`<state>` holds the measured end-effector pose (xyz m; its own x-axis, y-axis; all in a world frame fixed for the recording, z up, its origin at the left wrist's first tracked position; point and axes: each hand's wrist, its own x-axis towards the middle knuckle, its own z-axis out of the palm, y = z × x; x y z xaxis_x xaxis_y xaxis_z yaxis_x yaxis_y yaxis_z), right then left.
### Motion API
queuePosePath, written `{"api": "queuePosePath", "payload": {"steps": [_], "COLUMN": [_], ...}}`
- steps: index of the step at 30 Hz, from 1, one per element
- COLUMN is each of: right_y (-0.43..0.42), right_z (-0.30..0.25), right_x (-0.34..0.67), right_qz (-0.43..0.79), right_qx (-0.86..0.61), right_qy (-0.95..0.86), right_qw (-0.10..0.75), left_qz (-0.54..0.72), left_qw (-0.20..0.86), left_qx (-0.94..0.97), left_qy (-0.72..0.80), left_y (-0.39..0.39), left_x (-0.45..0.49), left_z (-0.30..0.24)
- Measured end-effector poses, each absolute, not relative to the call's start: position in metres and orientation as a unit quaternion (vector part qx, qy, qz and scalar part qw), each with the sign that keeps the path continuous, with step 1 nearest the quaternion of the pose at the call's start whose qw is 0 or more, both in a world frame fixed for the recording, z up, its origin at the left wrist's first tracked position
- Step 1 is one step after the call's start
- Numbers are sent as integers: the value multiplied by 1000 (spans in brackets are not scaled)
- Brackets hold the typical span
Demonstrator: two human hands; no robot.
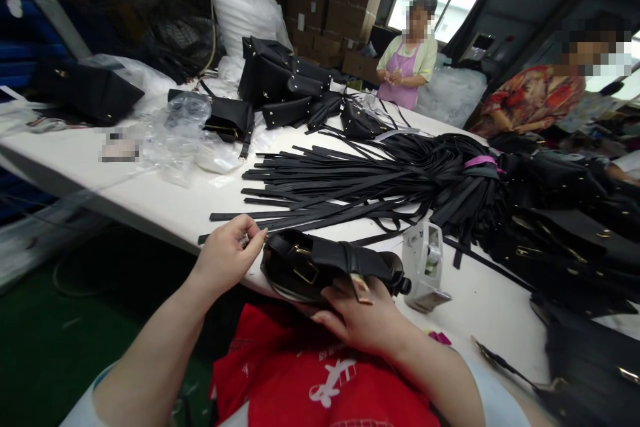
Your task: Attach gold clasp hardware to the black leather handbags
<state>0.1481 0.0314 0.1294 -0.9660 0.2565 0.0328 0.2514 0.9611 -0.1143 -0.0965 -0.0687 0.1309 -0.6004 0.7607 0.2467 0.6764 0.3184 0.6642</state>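
Observation:
A small black leather bag [320, 267] with a strap and a gold buckle lies at the near edge of the white table [165, 193]. My right hand [363, 320] grips it from below, fingers curled round its underside, a small gold tag by my thumb. My left hand [227, 255] is closed in a pinch at the bag's left end, holding something small that I cannot make out. A spread of long black straps [350, 183] lies just beyond the bag.
A white tape dispenser [425, 265] stands right of the bag. Black bags [285, 87] and clear plastic wrap [175, 133] sit further back, more black bags [565, 227] at right. Two people stand across the table. Cardboard boxes [340, 7] are stacked behind.

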Motion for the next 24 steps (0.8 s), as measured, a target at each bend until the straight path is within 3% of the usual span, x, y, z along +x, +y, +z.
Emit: {"api": "queuePosePath", "payload": {"steps": [9, 15, 17, 20, 24], "right_y": [38, 31, 28, 25, 23], "right_z": [123, 130, 135, 144, 142], "right_x": [141, 145, 150, 159, 164], "right_qz": [146, 195, 271, 480, 815], "right_qx": [-169, -162, -178, -152, -84], "right_qy": [-971, -963, -942, -862, -569], "right_qw": [78, 94, 86, 54, 67], "left_qz": [392, 437, 453, 466, 475], "left_qw": [95, 24, 13, 57, 105], "left_qx": [435, 508, 566, 653, 699], "left_qy": [805, 742, 688, 594, 524], "left_y": [-78, -88, -93, -97, -95], "left_x": [-91, -69, -53, -28, -10], "left_z": [129, 140, 148, 160, 167]}}
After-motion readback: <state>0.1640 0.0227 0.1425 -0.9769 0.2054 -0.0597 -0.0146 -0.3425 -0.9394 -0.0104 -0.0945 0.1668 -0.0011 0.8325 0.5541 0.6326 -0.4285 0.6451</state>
